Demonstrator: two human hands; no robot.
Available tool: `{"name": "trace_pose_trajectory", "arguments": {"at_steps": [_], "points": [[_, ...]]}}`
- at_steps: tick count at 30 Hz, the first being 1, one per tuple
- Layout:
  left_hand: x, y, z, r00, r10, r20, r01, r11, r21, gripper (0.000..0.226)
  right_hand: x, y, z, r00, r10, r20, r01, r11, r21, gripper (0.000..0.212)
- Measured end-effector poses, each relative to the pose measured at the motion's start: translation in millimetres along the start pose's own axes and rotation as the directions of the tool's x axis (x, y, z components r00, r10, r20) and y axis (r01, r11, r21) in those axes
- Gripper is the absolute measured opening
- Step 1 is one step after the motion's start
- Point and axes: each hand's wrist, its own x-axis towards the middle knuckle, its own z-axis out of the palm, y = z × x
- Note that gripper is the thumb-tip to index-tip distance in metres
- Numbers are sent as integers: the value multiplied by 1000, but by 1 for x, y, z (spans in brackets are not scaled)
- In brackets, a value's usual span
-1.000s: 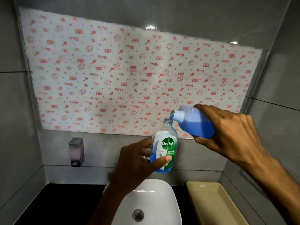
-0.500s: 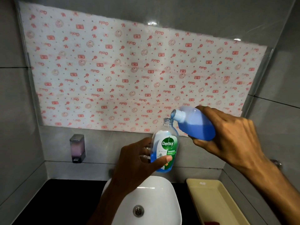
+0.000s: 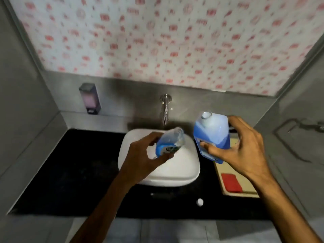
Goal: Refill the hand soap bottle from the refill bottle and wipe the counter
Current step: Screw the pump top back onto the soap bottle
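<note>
Landmark: white basin, set on a black counter. Far left of the basin, up on the grey wall: a small wall-mounted dispenser, pinkish fill, dark base. Directly behind the basin, a chrome tap comes off the wall, spout pointing down toward the bowl. Above it a white sheet with red print covers the upper wall; print blurred, unreadable. Over the left half of the basin: left hand, fingers and thumb curled round the lower part of the hand soap bottle. That bottle is clear, tilted, open neck pointing up and to the right, blue liquid pooled at the lower end; label partly hidden by the fingers. No cap on it. Just right of the basin's back corner: right hand grips the refill bottle, thumb across the front near the label, fingers wrapped behind. Refill bottle stands roughly upright, mouth open at top, blue liquid inside. The two bottles are near but apart. Right of the basin, under the right hand: a beige tray on the counter, with a red cloth lying in its near end. In front of the basin, on the counter: a small white round cap.
</note>
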Motion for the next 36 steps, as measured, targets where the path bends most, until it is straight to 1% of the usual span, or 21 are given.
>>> {"name": "trace_pose_trajectory", "arguments": {"at_steps": [2,4,6,9,12,14,19,24,28,33,36], "points": [[-28,-38,13,996,-93,17,92,994,52,50,-31,31,29,988,119,97,-123,992,39,63],[-59,-78,26,977,-206,52,203,977,67,52,-65,59,56,953,232,193,-249,966,70,67],[-88,-116,41,946,-312,84,306,949,75,55,-96,83,82,917,268,297,-306,948,88,68],[-125,-165,62,892,-437,112,428,898,97,63,-138,111,116,844,329,424,-419,898,138,62],[-151,-208,82,844,-520,127,505,852,137,55,-172,139,152,760,375,530,-513,847,136,60],[-163,-230,92,828,-547,125,524,833,177,51,-190,155,174,723,390,570,-545,829,124,61],[-175,-258,110,777,-619,113,588,778,223,51,-211,185,213,690,412,596,-585,802,123,58],[-177,-267,118,764,-639,92,609,761,224,47,-209,197,226,666,417,619,-599,794,109,59],[-175,-271,121,747,-658,96,631,747,209,44,-211,207,231,663,438,607,-621,775,118,62],[-176,-273,125,710,-699,92,677,712,185,47,-216,210,236,637,452,625,-646,755,112,77],[-179,-271,125,692,-719,67,697,689,197,56,-218,201,234,636,471,611,-647,757,89,101]]}}
